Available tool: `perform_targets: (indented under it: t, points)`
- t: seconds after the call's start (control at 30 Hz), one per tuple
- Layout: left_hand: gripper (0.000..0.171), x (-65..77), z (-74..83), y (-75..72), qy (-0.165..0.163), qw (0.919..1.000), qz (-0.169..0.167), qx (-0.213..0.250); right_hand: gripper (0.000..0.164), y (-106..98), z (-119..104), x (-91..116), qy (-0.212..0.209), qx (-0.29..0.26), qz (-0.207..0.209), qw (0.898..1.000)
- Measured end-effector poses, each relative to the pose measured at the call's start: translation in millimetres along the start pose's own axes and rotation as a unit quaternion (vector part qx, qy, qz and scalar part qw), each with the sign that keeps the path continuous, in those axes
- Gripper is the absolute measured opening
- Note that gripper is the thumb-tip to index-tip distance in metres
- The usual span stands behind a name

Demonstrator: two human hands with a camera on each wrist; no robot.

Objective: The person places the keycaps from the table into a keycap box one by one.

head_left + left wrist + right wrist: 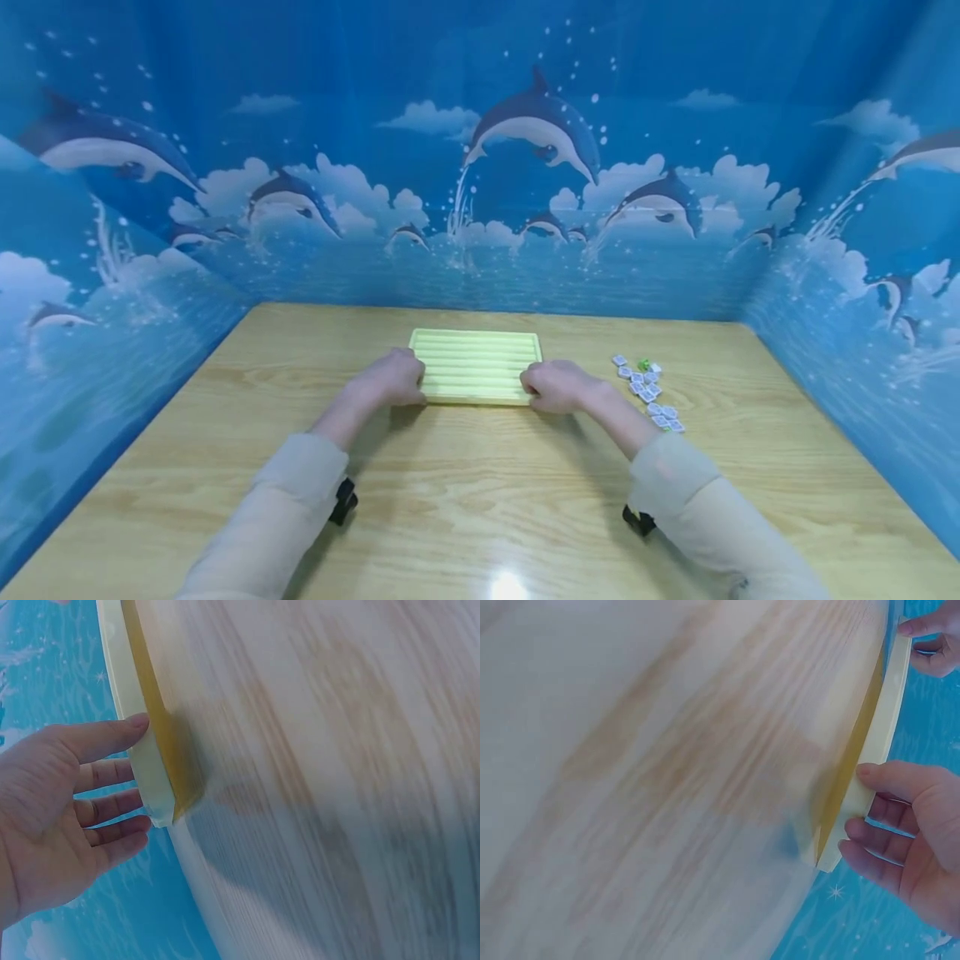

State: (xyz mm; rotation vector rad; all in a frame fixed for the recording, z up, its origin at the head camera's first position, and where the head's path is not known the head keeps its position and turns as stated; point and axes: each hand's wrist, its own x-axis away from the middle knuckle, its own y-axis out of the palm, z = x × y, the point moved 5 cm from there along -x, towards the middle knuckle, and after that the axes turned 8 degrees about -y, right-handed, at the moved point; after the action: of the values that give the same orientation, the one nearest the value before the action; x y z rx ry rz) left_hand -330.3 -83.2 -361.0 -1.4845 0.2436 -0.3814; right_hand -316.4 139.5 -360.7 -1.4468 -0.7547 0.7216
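A pale yellow-green rectangular tray (476, 367) with raised ridges running across it lies near the middle of the table's far half. My left hand (397, 379) grips its left end; in the left wrist view the thumb of the left hand (67, 806) presses the tray's near side wall (142, 742), with the fingers round the end. At the right end my right hand (558, 386) holds the tray the same way. The right wrist view has the right hand (915, 832) close by, thumb on the side wall (877, 742). Whether the tray's underside touches the table cannot be told.
Several small white-and-blue tiles (647, 394) lie loosely scattered right of the tray, with a small green piece (643, 365) among them. The wooden table (465, 492) is bordered by blue dolphin-print curtains (360, 267) at the back and both sides.
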Motion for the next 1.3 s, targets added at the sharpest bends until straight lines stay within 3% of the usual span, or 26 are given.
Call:
perform_targets:
  t: [0.57, 1.3]
  points:
    - [0.024, 0.0, 31.8, 8.1, 0.052, 0.9981, -0.032, -0.002, 0.021, 7, 8, 33, 0.023, -0.034, -0.022, 0.999]
    - [0.026, -0.8, 55.4, 12.3, 0.102, 0.9937, -0.024, -0.041, 0.019, 7, 11, 59, 0.051, -0.064, -0.033, 0.996]
